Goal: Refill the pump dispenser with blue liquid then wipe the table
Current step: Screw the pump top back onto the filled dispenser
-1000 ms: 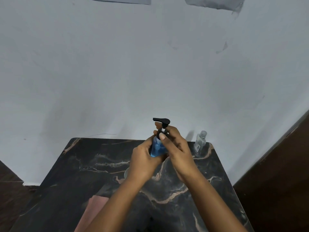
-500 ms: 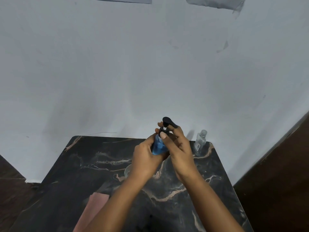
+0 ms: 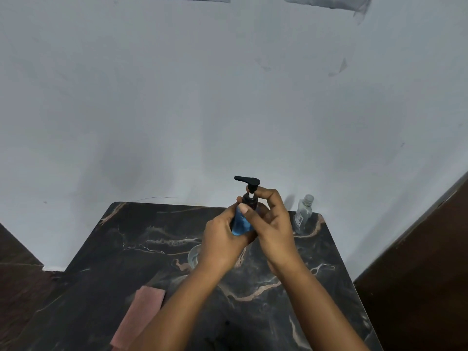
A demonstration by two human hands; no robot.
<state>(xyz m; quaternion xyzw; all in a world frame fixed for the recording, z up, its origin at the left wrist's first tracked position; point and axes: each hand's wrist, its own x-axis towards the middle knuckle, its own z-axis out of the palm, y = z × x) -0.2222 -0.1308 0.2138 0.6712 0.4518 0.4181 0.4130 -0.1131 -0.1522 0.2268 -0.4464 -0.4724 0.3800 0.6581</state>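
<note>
1. At the left we see a flat pink cloth [image 3: 138, 316] lying near the front edge of the dark marble bench [image 3: 121, 249]. We think it waits there for the wiping, which is not yet done.
2. Next comes a small clear round thing [image 3: 193, 257] on the bench, half hidden behind our left wrist. We cannot tell what it is.
3. Our left hand [image 3: 222, 243] is wrapped round the small clear pump bottle full of blue liquid [image 3: 240, 225] and holds it up above the bench. We think this keeps it from spinning.
4. Our right hand [image 3: 272, 224] pinches the black collar under the black pump top [image 3: 249, 182] with thumb and fingers. The spout points left. We think we are screwing the top on tight, so the filling looks nearly done.
5. At the right, a small clear plastic bottle [image 3: 304, 211] stands upright near the back edge, close beside our right hand. It could get knocked over when we wipe.
</note>
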